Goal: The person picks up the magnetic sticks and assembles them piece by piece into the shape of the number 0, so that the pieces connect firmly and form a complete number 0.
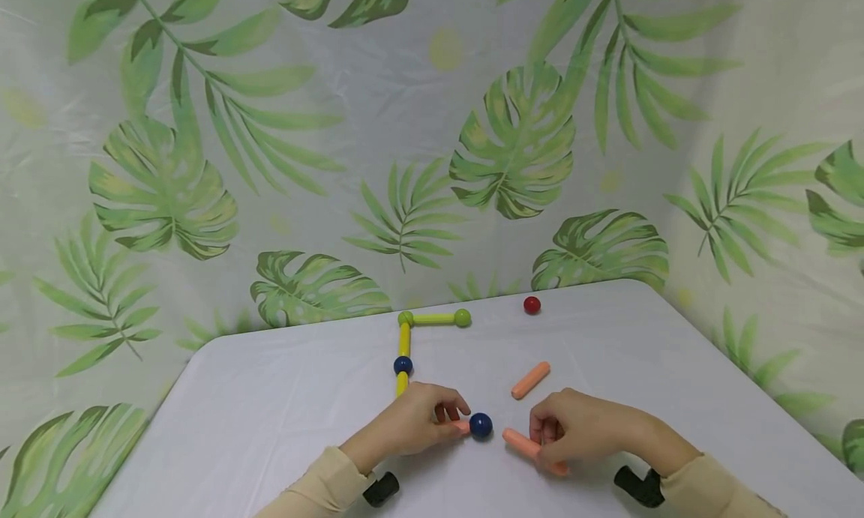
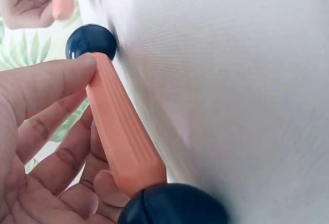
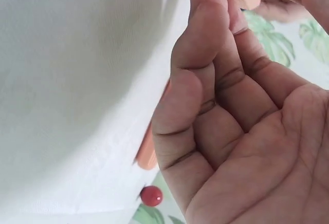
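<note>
My left hand [image 1: 420, 420] pinches an orange stick [image 2: 123, 124] between thumb and fingers. A navy ball [image 1: 481, 426] sits at the stick's far end, and another navy ball [image 2: 172, 207] is at its near end, hidden by the hand in the head view. To the right, my right hand [image 1: 583, 432] grips a second orange stick [image 1: 521, 442] near its lower end. That stick's free tip points at the navy ball, with a small gap between them. In the right wrist view only the stick's end shows at the top edge.
Beyond my left hand runs a yellow stick [image 1: 405, 339] between a navy ball [image 1: 403, 365] and a green ball [image 1: 405, 319]. A green stick [image 1: 434, 318] leads right from there. A loose orange stick [image 1: 530, 380] and a red ball [image 1: 532, 305] lie on the white table [image 1: 270, 413].
</note>
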Motion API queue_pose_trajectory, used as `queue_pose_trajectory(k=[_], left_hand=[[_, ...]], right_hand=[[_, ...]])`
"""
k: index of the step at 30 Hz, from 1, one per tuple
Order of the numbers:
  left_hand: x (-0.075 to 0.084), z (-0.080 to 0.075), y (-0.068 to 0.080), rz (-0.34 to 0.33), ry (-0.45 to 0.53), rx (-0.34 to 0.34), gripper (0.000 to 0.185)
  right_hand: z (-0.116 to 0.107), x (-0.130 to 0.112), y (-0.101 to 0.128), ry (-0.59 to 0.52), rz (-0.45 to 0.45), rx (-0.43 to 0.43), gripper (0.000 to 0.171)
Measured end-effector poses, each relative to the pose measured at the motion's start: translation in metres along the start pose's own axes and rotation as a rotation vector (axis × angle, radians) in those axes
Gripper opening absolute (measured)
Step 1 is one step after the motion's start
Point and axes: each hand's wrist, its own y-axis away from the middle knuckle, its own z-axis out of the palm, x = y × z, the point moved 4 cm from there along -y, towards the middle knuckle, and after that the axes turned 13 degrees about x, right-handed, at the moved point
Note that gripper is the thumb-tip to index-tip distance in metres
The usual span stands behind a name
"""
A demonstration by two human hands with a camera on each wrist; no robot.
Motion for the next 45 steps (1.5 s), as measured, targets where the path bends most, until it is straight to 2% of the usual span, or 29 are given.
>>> queue_pose_trajectory(k=[6,9,18,25,33,41,45], left_hand=[[-0.004,0.002,0.001,-0.019,-0.002,0.007,0.008],[-0.004,0.003,0.001,-0.017,0.006,0.015,0.007],[-0.004,0.002,0.003,-0.01,0.006,0.038,0.008],[-0.003,0.002,0.005,-0.015,0.01,0.05,0.009],[-0.003,0.002,0.006,-0.033,0.042,0.06,0.007],[-0.003,0.005,0.006,-0.042,0.001,0.088,0.018],[-0.002,0.005,0.007,-0.04,-0.016,0.105,0.016]], right_hand=[[-0.011,0.001,-0.003,-0.02,-0.009,0.05,0.008],[-0.015,0.002,-0.006,-0.022,-0.004,0.084,0.012],[-0.022,0.007,-0.019,-0.036,0.068,0.247,0.018],[-0.021,0.007,-0.032,-0.087,0.174,0.321,0.025],[-0.014,0.003,-0.046,-0.125,0.243,0.391,0.027],[-0.004,0.0,-0.065,-0.109,0.301,0.439,0.026],[0.002,-0.001,-0.074,-0.129,0.321,0.436,0.025]])
